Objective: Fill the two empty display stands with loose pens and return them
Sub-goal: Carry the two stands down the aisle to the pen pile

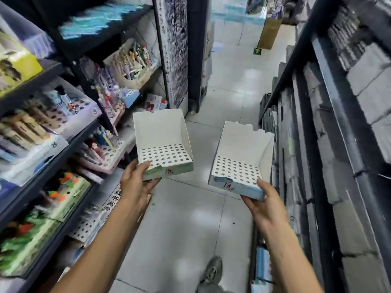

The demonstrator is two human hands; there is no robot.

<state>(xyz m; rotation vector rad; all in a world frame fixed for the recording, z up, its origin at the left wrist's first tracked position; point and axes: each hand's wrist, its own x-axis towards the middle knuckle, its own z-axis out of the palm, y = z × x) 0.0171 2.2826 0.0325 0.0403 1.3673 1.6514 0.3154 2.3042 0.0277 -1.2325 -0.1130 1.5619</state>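
I hold two empty white cardboard display stands over the aisle floor. My left hand (135, 185) grips the front left corner of the left stand (163, 142), thumb on its perforated deck, fingers under its green-tinted front. My right hand (265, 199) grips the front right corner of the right stand (243, 157), thumb on top, fingers beneath the blue-tinted front. Both stands show rows of empty round holes and a red handwritten price on the front. No pens are in either stand.
Dark shelves on the left (63, 149) carry filled pen stands and boxed goods. Stacked grey packs fill the shelving on the right (338, 144). A pale tiled aisle (228, 81) runs ahead. My shoe (212, 269) shows at the bottom.
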